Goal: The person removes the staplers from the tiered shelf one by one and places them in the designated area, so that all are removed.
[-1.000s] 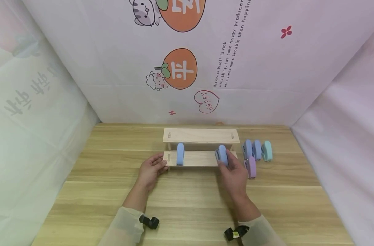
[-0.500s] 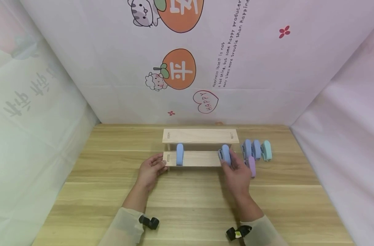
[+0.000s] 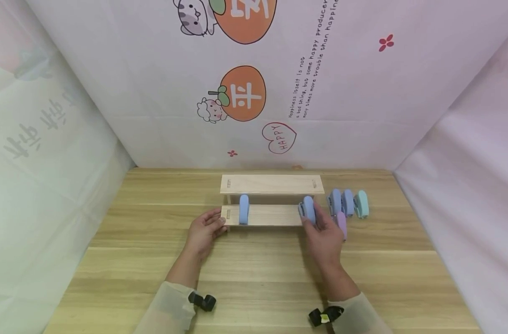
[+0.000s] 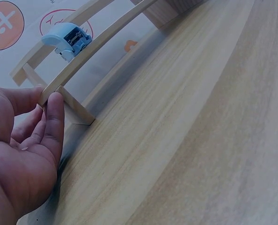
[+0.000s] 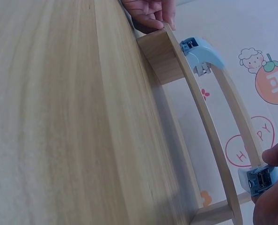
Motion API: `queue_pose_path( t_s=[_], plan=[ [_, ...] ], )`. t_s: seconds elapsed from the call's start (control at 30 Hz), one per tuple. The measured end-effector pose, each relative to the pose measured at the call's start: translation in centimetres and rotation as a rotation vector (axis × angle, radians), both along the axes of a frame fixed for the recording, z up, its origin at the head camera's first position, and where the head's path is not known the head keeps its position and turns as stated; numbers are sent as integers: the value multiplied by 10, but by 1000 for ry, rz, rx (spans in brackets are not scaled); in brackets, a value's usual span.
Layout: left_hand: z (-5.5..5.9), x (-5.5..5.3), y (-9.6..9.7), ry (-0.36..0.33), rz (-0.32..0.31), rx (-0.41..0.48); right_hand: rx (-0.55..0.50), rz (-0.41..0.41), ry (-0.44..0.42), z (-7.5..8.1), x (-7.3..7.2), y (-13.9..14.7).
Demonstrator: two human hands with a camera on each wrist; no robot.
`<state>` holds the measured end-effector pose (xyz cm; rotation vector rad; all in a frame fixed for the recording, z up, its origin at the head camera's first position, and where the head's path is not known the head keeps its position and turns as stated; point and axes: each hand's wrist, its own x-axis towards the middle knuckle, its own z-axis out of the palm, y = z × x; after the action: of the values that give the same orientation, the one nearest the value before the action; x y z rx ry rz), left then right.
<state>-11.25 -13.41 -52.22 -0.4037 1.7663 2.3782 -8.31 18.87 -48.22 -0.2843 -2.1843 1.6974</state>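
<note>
your left hand pinches the wooden rack at its left end, likely to steady it; your right hand grips a blue stapler between thumb and fingers, apparently for control, at the front shelf's right end.

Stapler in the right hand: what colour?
Light blue; the stapler in the right hand shows best in the head view.

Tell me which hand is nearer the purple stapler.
The right hand: it is just left of the purple stapler, gripping a blue stapler. The left hand is farther, at the left end of the shelf.
</note>
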Motion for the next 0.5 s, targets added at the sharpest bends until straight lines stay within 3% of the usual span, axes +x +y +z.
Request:
queue_pose_path(
  t_s=[0.5],
  plan=[
    [-1,1,-1,7,-26,-9,-2,-3,-41,0,2,10]
  ],
)
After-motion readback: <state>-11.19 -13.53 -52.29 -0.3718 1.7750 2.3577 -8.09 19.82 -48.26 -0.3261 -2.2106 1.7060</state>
